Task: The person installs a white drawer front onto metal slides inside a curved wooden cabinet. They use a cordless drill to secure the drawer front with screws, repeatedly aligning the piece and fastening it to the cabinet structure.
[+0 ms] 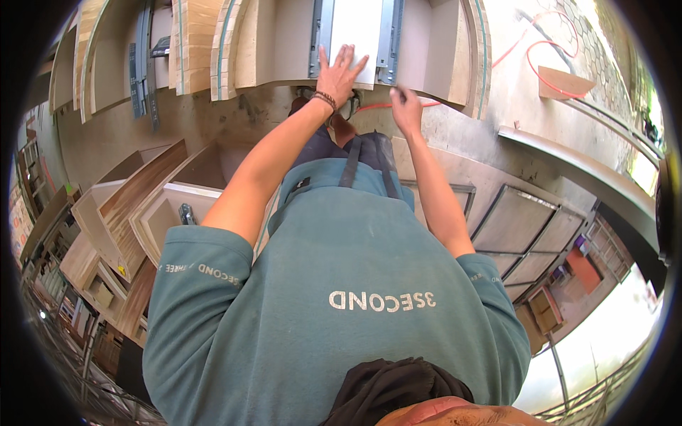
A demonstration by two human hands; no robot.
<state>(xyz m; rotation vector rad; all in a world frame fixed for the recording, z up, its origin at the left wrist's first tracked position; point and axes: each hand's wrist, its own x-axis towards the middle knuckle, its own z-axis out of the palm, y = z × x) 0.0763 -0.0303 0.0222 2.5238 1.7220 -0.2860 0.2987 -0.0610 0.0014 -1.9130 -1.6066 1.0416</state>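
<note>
My left hand (337, 77), with a beaded bracelet at the wrist, lies with fingers spread on a white strip-like panel (353, 25). Metal drawer slides run along both sides of it: a left slide (321, 28) and a right slide (389, 39), inside an open wooden cabinet (280, 46). My right hand (407, 112) is closed just in front of the cabinet's near edge, below the end of the right slide. Something small and dark shows at its fingertips, too small to name.
A second cabinet (114, 60) with loose metal slides (142, 92) stands at the upper left. Wooden drawer boxes (117, 213) sit at the left. A red-orange hose (529, 53) winds across the floor on the right, near a long board (568, 160). Metal-framed panels (522, 216) lie at lower right.
</note>
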